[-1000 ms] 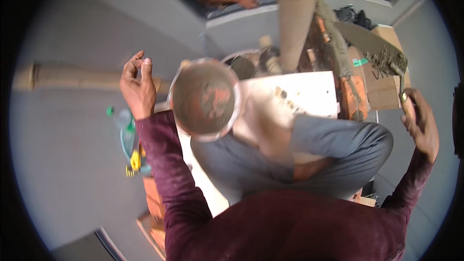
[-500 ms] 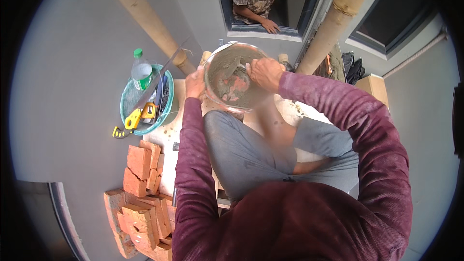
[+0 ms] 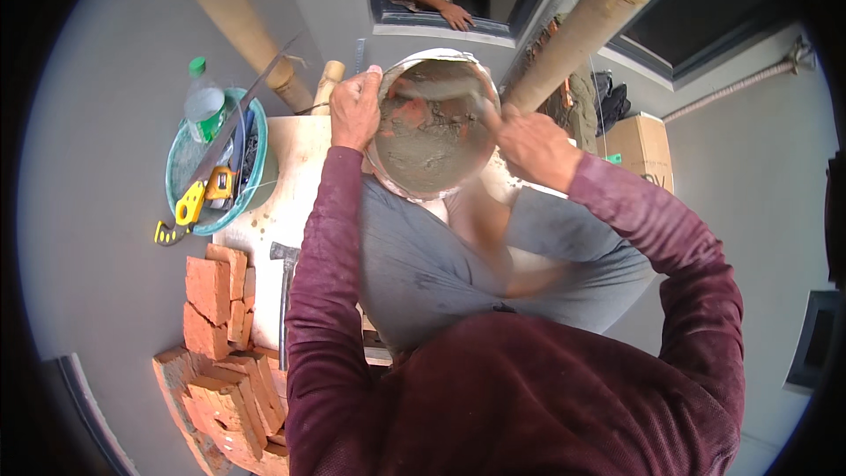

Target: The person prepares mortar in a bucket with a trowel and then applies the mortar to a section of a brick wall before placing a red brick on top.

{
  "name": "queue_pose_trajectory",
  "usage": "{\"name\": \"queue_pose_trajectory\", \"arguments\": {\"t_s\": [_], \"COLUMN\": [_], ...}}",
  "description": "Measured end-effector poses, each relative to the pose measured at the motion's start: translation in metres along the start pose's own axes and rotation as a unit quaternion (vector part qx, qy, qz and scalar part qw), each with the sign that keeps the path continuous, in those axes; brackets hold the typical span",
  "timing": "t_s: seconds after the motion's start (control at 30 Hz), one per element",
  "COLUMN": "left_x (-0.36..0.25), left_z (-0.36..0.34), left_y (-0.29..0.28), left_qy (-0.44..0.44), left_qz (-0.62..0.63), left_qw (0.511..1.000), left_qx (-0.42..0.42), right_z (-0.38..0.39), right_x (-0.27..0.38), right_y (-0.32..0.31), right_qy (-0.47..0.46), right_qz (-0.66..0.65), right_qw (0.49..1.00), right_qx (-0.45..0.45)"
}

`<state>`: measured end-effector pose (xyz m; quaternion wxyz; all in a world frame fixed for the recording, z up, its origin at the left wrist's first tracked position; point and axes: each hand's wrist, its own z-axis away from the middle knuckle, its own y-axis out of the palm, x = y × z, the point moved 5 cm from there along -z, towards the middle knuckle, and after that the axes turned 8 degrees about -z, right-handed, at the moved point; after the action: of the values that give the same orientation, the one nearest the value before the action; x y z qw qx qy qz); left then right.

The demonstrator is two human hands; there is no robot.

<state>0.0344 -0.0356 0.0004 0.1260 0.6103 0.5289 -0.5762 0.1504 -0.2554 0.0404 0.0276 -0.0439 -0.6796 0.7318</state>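
A round bucket [image 3: 441,54] with a pale, smeared rim is tilted so that its mouth faces me. Grey wet mortar [image 3: 427,159] coats its inside, and reddish patches show through. My left hand [image 3: 355,109] is closed over the bucket's left rim, thumb up. At the right rim my right hand [image 3: 536,145] is closed and blurred by motion, its fingers reaching over the mouth. Whatever it grips cannot be made out; a smeared grey shape lies across the upper part of the bucket. My bent legs [image 3: 432,247] are just below the bucket.
Left stands a teal bucket [image 3: 269,154] with a bottle [image 3: 204,107], yellow-handled saw [image 3: 192,203] and tape measure [image 3: 220,183]. Stacked bricks [image 3: 207,300] and a hammer [image 3: 284,256] lie nearer. Bamboo poles [image 3: 608,9] rise beyond; another person's hand [image 3: 456,17] rests on the window sill.
My right hand has moved from inside the bucket to its right rim. The mortar and reddish patches inside look rearranged. The whole view has shifted slightly, and the hammer shows more.
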Motion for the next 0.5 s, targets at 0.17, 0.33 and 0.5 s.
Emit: {"name": "queue_pose_trajectory", "arguments": {"t_s": [0.17, 0.33, 0.5], "left_x": [-0.009, 0.007, -0.007], "left_z": [-0.009, -0.009, -0.008], "left_y": [0.014, 0.006, 0.019], "left_qy": [0.013, 0.023, 0.04], "left_qz": [-0.001, -0.028, -0.001], "left_qw": [1.0, 0.999, 0.999], "left_qx": [0.007, 0.001, 0.002], "right_z": [0.005, 0.017, 0.005], "right_x": [0.014, -0.001, -0.004], "right_y": [0.049, 0.032, 0.054], "right_qy": [0.038, 0.011, 0.075], "right_qz": [-0.014, -0.041, -0.02], "right_qw": [0.999, 0.992, 0.997], "right_qx": [0.031, 0.122, 0.009]}}
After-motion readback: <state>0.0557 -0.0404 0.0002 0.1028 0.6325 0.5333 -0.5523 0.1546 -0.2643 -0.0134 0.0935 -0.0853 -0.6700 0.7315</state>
